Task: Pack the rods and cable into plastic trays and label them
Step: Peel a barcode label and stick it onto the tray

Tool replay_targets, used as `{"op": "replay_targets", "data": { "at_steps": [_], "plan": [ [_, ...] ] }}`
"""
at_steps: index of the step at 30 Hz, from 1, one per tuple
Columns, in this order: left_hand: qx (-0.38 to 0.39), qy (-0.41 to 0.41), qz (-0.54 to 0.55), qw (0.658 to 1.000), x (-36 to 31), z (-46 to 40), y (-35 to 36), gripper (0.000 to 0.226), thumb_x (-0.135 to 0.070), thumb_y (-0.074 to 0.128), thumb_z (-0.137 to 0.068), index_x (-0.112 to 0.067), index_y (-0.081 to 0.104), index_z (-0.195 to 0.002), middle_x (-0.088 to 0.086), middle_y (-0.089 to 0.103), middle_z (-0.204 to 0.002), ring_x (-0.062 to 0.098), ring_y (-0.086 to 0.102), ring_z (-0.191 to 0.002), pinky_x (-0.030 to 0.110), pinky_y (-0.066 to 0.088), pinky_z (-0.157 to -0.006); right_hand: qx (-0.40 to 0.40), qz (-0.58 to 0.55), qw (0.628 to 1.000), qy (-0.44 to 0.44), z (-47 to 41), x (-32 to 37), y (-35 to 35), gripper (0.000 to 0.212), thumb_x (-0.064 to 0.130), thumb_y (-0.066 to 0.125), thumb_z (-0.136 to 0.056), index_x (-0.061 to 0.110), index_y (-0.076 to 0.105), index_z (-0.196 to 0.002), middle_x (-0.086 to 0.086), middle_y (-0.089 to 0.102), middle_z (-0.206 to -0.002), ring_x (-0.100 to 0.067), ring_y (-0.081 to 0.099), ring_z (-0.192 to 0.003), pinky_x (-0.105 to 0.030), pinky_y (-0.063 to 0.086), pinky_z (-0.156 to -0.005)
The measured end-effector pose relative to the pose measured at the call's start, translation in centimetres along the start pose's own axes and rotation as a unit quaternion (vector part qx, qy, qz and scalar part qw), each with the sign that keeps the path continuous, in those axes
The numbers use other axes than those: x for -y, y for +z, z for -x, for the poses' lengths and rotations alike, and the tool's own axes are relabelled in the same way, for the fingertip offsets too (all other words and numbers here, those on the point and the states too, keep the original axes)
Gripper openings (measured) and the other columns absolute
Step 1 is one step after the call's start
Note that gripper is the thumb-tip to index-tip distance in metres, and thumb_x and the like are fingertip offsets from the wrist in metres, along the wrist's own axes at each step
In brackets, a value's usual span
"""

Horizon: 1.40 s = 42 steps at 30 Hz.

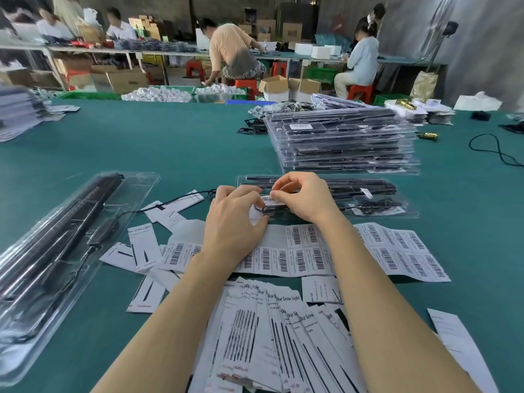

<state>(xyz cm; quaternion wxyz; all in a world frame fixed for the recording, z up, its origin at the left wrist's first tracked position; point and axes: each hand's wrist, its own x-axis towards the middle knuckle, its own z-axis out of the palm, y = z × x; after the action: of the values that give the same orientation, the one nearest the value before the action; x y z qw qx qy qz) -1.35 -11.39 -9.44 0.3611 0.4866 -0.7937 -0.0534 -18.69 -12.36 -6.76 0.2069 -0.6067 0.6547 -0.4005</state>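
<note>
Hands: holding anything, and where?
Both hold one barcode label over the tray: the right hand pinches its top edge, the left hand its left end.

The broad felt-like table top (170, 143) is teal green. The clear plastic trays stacked at the far right (344, 143) hold black rods. The long white label sheets (397, 248) carry rows of black barcode stripes. The fanned white paper cards (283, 330) show thin black diagonal lines, black lettering and small red print. The low plastic stools (360, 90) are red.
</note>
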Motion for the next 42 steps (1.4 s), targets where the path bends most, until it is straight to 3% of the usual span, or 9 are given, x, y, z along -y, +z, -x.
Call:
{"op": "replay_targets", "data": {
  "at_steps": [5,9,14,19,23,26,29,35,42],
  "plan": [
    [0.017,0.021,-0.009,1.0,0.0,0.0,0.0,0.015,-0.026,0.07,-0.086,-0.021,0.066,-0.1,-0.012,0.069,-0.106,0.019,0.046,-0.114,0.037,0.041,-0.093,-0.104,0.091,0.99,-0.024,0.5,0.1,0.4,0.023,0.046,0.071,-0.086,0.03,0.068,-0.104,0.012,0.066,-0.094,-0.01,0.062,-0.088,-0.03,0.049,-0.072],
    [0.02,0.017,-0.016,1.0,0.0,0.1,0.1,0.016,-0.028,0.069,-0.087,-0.022,0.064,-0.101,-0.012,0.068,-0.107,0.02,0.046,-0.114,0.038,0.04,-0.092,-0.058,0.217,0.974,-0.023,0.8,-0.3,1.2,0.044,0.059,0.06,-0.09,0.035,0.053,-0.125,0.004,0.051,-0.114,-0.016,0.052,-0.102,-0.032,0.04,-0.074],
    [0.014,-0.007,-0.014,1.0,0.0,0.1,0.1,0.015,-0.037,0.07,-0.087,-0.028,0.063,-0.097,-0.016,0.067,-0.106,0.016,0.046,-0.112,0.034,0.039,-0.09,-0.112,0.188,0.976,0.005,0.7,-1.7,0.1,0.025,0.029,0.057,-0.098,0.027,0.057,-0.123,-0.004,0.057,-0.112,-0.027,0.057,-0.105,-0.034,0.046,-0.076],
    [0.016,-0.086,0.052,0.995,0.0,-1.0,-0.1,0.018,-0.047,0.062,-0.092,-0.031,0.07,-0.093,-0.014,0.068,-0.098,0.013,0.049,-0.108,0.034,0.042,-0.084,-0.109,0.209,0.972,0.017,1.0,-0.6,1.0,0.046,0.061,0.06,-0.087,0.03,0.053,-0.119,0.005,0.056,-0.104,-0.018,0.054,-0.097,-0.037,0.048,-0.085],
    [0.026,-0.097,0.018,0.995,0.5,-1.7,-0.9,0.017,-0.045,0.06,-0.094,-0.03,0.069,-0.093,-0.013,0.062,-0.096,0.014,0.054,-0.097,0.03,0.044,-0.073,-0.139,0.167,0.975,0.036,0.8,-1.0,0.5,0.031,0.035,0.064,-0.09,0.029,0.055,-0.12,0.004,0.059,-0.1,-0.02,0.06,-0.097,-0.031,0.045,-0.074],
    [0.059,-0.157,-0.012,0.986,0.8,-2.6,-1.4,0.026,-0.049,0.061,-0.093,-0.023,0.061,-0.097,-0.005,0.06,-0.097,0.018,0.057,-0.092,0.034,0.049,-0.074,-0.157,0.15,0.976,0.024,1.1,-0.7,0.8,0.038,0.05,0.065,-0.088,0.027,0.055,-0.117,0.006,0.059,-0.097,-0.018,0.058,-0.095,-0.033,0.047,-0.075],
    [0.136,-0.223,-0.053,0.964,0.6,-4.1,-1.6,0.041,-0.054,0.059,-0.092,-0.014,0.054,-0.093,0.003,0.06,-0.085,0.022,0.058,-0.077,0.032,0.046,-0.064,-0.129,0.198,0.971,0.023,1.2,-0.2,1.5,0.05,0.065,0.064,-0.082,0.03,0.054,-0.117,0.009,0.06,-0.101,-0.016,0.055,-0.097,-0.038,0.043,-0.089],
    [0.187,-0.299,0.006,0.936,0.2,-7.0,-2.8,0.046,-0.049,0.062,-0.089,-0.01,0.048,-0.068,0.003,0.047,-0.063,0.017,0.044,-0.054,0.023,0.031,-0.05,-0.171,0.104,0.979,0.036,1.1,-0.5,0.6,0.021,0.027,0.063,-0.09,0.027,0.058,-0.111,0.01,0.063,-0.09,-0.018,0.062,-0.088,-0.038,0.052,-0.084],
    [0.194,-0.398,0.406,0.8,-0.8,-7.8,-2.4,0.041,-0.03,0.079,-0.085,-0.009,0.059,-0.114,0.005,0.054,-0.086,0.016,0.057,-0.058,0.025,0.05,-0.056,-0.328,-0.001,0.942,-0.077,1.3,1.5,1.0,0.014,0.037,0.062,-0.092,0.027,0.064,-0.082,0.014,0.06,-0.064,-0.003,0.056,-0.059,-0.021,0.039,-0.052]
  ]
}}
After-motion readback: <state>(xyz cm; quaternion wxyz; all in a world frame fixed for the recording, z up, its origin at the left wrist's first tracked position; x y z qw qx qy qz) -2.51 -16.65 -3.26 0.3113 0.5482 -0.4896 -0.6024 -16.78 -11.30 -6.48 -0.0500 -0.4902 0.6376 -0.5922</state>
